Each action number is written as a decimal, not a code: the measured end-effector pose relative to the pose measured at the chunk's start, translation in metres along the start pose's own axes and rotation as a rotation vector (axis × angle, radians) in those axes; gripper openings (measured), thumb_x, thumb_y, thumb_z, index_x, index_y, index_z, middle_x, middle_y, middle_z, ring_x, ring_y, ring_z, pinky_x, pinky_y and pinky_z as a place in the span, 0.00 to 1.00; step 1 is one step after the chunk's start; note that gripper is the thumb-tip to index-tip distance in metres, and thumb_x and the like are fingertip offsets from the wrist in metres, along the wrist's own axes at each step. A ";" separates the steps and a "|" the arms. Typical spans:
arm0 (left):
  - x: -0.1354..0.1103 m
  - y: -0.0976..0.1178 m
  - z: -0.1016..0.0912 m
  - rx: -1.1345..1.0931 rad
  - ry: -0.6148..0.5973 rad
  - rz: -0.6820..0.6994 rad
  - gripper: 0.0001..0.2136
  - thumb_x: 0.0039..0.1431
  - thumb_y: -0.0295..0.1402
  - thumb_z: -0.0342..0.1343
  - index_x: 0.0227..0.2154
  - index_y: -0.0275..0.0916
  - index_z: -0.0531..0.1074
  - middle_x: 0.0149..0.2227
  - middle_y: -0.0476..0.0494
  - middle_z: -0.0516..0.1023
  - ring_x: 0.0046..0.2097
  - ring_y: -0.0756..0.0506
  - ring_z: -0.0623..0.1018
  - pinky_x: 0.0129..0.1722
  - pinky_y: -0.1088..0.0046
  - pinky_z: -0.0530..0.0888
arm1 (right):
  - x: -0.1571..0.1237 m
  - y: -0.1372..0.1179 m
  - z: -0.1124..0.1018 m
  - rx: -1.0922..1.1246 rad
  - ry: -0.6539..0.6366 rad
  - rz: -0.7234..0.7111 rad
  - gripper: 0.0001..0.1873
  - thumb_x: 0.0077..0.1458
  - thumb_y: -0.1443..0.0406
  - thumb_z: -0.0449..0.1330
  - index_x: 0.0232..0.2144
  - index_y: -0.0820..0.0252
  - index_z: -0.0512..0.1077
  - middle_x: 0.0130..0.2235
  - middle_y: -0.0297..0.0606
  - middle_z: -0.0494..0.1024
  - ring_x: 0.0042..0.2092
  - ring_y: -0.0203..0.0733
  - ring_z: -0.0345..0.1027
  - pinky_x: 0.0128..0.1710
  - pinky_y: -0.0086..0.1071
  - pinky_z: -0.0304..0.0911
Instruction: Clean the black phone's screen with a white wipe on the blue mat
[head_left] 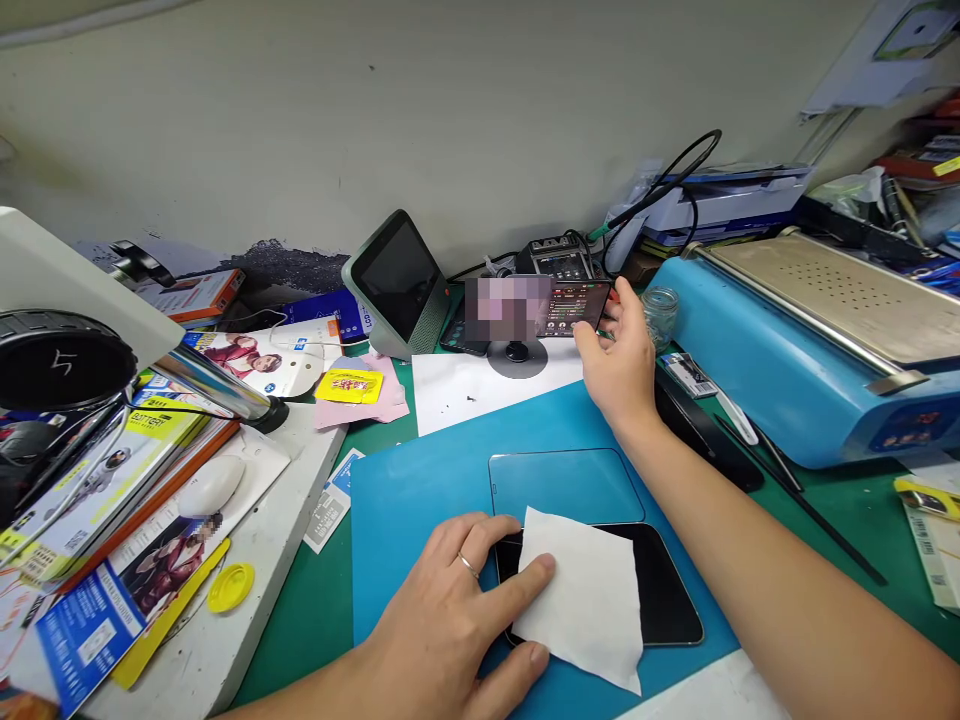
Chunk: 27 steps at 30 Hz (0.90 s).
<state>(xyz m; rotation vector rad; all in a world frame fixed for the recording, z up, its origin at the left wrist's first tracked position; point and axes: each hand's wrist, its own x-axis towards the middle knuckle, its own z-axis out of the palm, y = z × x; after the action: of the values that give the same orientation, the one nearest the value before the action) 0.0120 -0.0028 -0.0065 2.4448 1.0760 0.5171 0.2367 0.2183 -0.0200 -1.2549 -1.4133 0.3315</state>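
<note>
My left hand (457, 600) straddles the left end of a black phone (664, 590) lying on the blue mat (420, 490). Its thumb is at the near edge and its other fingers at the far corner, while the index finger presses on a white wipe (589, 590) covering the phone's middle. A clear screen protector (566, 480) lies just behind that phone. Farther back, my right hand (619, 365) grips the right end of a second phone (581, 308), thumb in front and fingers behind. This phone has a lit screen and leans on a round-based stand (517, 360).
A blue machine with a perforated metal top (810, 300) stands at right, near a glass jar (660, 315). Tools lie beside it. A green-framed display (401, 280) stands at the back. Boxes, a yellow packet (349, 387) and a lamp base (277, 412) crowd the left.
</note>
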 end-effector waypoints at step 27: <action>0.000 -0.001 0.001 0.005 0.001 -0.006 0.26 0.64 0.34 0.58 0.65 0.44 0.64 0.62 0.31 0.63 0.59 0.31 0.69 0.54 0.45 0.72 | 0.012 -0.013 -0.005 -0.035 0.048 0.012 0.14 0.55 0.58 0.61 0.43 0.54 0.71 0.38 0.38 0.81 0.36 0.45 0.74 0.38 0.40 0.70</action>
<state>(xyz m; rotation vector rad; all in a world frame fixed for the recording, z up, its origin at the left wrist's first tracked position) 0.0117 -0.0020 -0.0080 2.4449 1.0864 0.5143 0.2372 0.2214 -0.0019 -1.2921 -1.3764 0.2840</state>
